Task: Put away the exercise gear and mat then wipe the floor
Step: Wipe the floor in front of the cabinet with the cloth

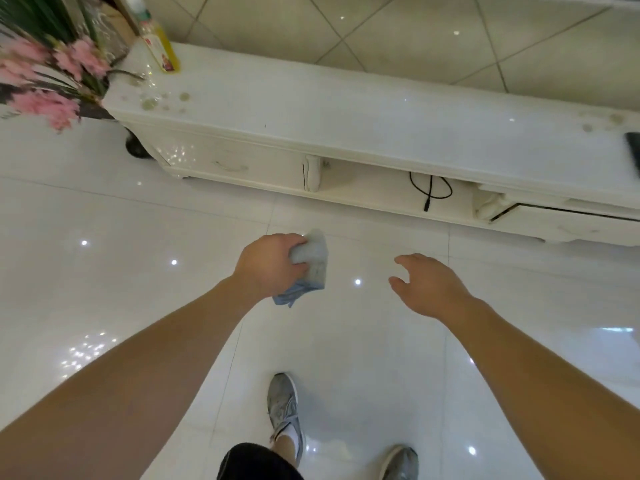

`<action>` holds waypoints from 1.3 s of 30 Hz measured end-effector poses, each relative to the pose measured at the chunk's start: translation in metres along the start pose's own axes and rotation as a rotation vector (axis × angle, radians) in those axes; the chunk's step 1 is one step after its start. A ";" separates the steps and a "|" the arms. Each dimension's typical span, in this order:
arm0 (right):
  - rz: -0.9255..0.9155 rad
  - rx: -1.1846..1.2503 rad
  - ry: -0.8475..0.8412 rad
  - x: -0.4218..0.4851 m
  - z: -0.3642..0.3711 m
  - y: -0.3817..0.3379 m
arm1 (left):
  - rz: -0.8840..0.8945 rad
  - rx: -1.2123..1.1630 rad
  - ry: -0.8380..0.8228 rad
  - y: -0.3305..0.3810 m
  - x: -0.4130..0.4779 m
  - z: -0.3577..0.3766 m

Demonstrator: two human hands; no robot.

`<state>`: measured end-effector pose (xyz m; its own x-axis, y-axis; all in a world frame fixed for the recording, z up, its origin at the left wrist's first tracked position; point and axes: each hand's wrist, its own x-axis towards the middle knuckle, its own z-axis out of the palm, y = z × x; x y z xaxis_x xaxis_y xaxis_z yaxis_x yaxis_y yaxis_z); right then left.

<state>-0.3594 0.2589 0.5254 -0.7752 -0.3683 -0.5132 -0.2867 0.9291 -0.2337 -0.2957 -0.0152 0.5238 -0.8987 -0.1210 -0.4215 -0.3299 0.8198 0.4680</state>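
Note:
My left hand (268, 263) grips a bunched pale grey and blue cloth (311, 268) in the air above the glossy white tiled floor (104, 271). A blue corner of the cloth hangs below the hand. My right hand (427, 282) is held out to the right of it with loosely spread fingers and holds nothing. Neither hand touches the floor. No mat or exercise gear is in view.
A long low white cabinet (346, 109) runs across the far side, with a black cable (431, 188) in its open shelf and a part-open drawer (554, 220) at right. Pink flowers (45, 81) and a yellow bottle (162, 46) stand at its left end. My grey shoes (284, 410) are below.

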 end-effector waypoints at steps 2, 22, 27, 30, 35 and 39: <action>-0.011 0.011 0.012 -0.008 -0.014 -0.014 | -0.011 -0.050 0.038 0.005 -0.012 -0.022; -0.027 0.034 0.139 -0.009 -0.121 -0.125 | -0.024 -0.184 0.156 -0.009 -0.024 -0.159; -0.045 0.023 0.147 0.013 -0.152 -0.125 | -0.050 -0.196 0.164 -0.002 -0.003 -0.178; -0.069 0.013 0.138 0.032 -0.166 -0.118 | -0.066 -0.185 0.191 0.004 0.014 -0.186; -0.119 -0.025 0.157 0.061 -0.195 -0.109 | -0.092 -0.161 0.226 0.018 0.038 -0.202; -0.163 -0.043 0.168 0.082 -0.217 -0.109 | -0.090 -0.164 0.284 0.028 0.054 -0.218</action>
<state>-0.5140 0.1346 0.6875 -0.7985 -0.5064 -0.3256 -0.4369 0.8595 -0.2652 -0.4163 -0.1203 0.6835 -0.9008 -0.3591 -0.2441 -0.4330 0.7006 0.5671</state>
